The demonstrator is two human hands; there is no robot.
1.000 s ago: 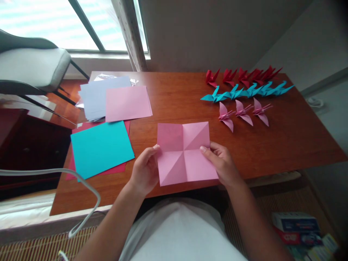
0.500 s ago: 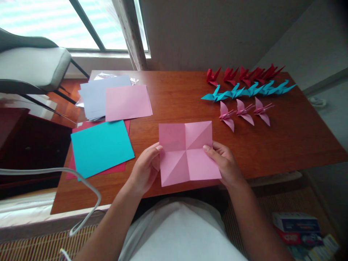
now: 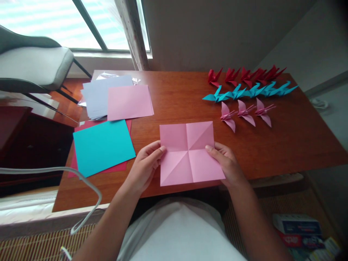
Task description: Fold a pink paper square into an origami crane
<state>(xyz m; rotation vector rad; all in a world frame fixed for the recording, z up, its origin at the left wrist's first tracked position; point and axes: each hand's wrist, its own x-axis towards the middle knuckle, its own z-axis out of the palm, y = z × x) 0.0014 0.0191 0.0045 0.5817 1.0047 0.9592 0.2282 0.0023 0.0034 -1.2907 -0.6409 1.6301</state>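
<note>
A square pink sheet of origami paper [image 3: 176, 136] is spread out above the front edge of the table. Crease lines cross at its middle: one upright, one level, and one diagonal from lower left to upper right. My left hand [image 3: 149, 159] pinches its left edge, thumb on top and fingers behind. On the opposite edge, my right hand [image 3: 227, 159] grips the paper the same way. The fingers behind the sheet are partly hidden.
Three pink paper cranes [image 3: 246, 113], a row of blue cranes [image 3: 252, 90] and a row of red cranes [image 3: 246, 76] stand at the back right. Pink sheets [image 3: 130, 102], grey sheets [image 3: 95, 96] and a blue sheet [image 3: 104, 146] over red lie left. A white cable [image 3: 95, 192] curves at lower left.
My left thumb has come further onto the sheet, and the paper looks flatter and slightly wider. Both hands still hold its edges. The whole view has shifted slightly.
</note>
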